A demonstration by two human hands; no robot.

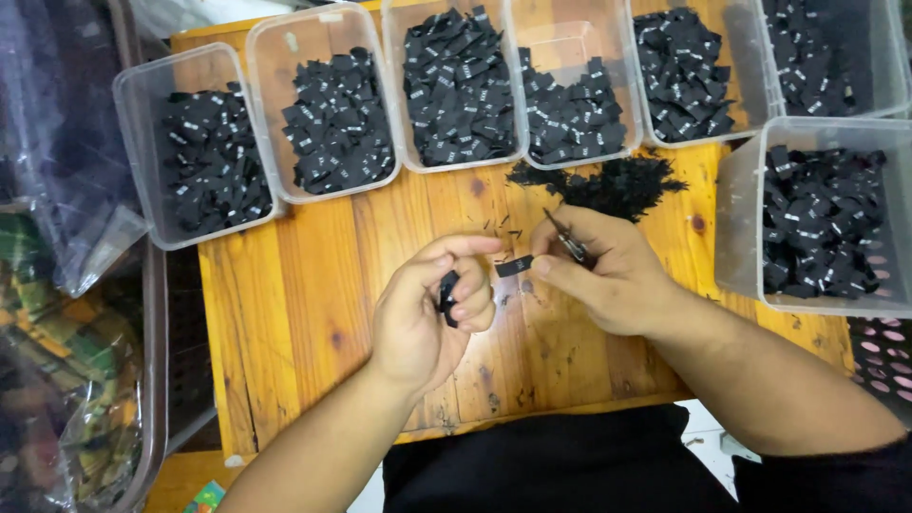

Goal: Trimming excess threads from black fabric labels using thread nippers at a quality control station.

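Black woven labels fill nearly everything I can see from the head camera. At the far left of the frame lie clear plastic bags [57, 142] with dark and green-patterned cloth inside, off the edge of the wooden table [313, 285]. Along the top, from upper left to upper right, runs a row of clear plastic tubs [138, 90], each holding a heap of small black labels with white marks; the fourth tub along looks less full than its neighbours.

Lower centre, my left hand [418, 318] is curled nearly closed, its fingers wrapped round a small bundle of black labels [447, 296], thumb stretched out over the top. Just right of it, a single black label [514, 266] sits pinched at the fingertips of my right hand [608, 280], in the gap between the two hands. That right hand is also closed round a small pair of metal snips [567, 240], the tip pointing to the upper left. Just above it on the table lies a dark pile of thread trimmings [613, 185], with a few stray bits scattered nearby. At the right edge stands another clear tub [736, 228], well filled with labels.

Judging by the full tubs and the size of the trimmings pile, I'd say much of the work is done; the bundle in my left hand is what visibly remains.
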